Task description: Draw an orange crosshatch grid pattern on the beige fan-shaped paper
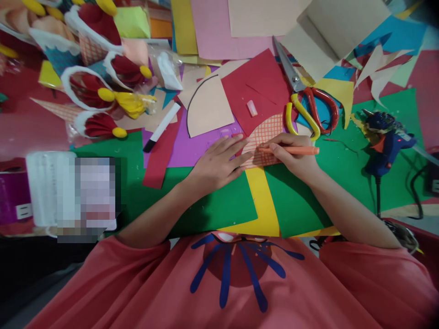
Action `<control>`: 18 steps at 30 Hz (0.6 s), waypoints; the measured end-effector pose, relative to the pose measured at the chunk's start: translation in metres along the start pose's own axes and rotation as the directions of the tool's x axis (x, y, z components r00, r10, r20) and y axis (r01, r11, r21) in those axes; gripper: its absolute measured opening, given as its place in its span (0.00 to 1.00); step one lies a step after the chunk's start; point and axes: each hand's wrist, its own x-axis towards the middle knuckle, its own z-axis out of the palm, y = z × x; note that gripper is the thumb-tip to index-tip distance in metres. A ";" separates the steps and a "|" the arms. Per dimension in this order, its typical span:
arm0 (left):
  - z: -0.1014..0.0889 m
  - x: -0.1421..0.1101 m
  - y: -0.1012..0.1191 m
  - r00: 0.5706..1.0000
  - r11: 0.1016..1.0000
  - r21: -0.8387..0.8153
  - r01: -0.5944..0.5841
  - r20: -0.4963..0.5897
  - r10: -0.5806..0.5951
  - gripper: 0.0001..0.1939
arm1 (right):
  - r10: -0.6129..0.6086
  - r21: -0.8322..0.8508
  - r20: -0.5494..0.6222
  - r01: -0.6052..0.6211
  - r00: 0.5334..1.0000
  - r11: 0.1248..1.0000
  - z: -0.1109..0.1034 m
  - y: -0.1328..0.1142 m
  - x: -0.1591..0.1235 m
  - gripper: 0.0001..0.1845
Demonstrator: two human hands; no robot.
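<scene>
In my right hand (291, 153) is an orange marker (302, 150), its tip down on a peach paper piece (265, 135) covered with an orange crosshatch grid. My left hand (221, 160) lies with fingers spread across the left edge of that piece. Just beyond my hands a plain peach paper sector (211, 107) with a black curved edge rests on purple paper (187, 148). A red sheet (257, 77) lies behind the gridded piece, with a small pale pink cap-like piece (252, 108) on top.
Large scissors (300, 91) with red and yellow handles lie beyond my right hand. A blue glue gun (384, 146) with a cord is at the right. A black-and-white marker (162, 127), paper cone crafts (92, 89) and a pixelated phone-like object (96, 192) are at the left.
</scene>
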 end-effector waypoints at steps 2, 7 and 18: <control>0.000 0.000 0.000 1.000 1.000 -0.008 0.005 0.002 -0.005 0.18 | -0.005 -0.014 0.003 0.005 1.000 1.000 0.000 -0.001 0.000 0.11; 0.001 0.000 0.000 0.999 0.998 -0.051 0.036 0.022 -0.035 0.18 | 0.012 0.049 0.048 -0.015 0.999 0.999 0.000 -0.002 0.002 0.09; 0.004 -0.001 -0.003 0.999 1.000 0.027 0.013 -0.046 -0.012 0.20 | 0.018 0.102 -0.025 -0.015 1.000 0.995 -0.004 -0.003 -0.003 0.10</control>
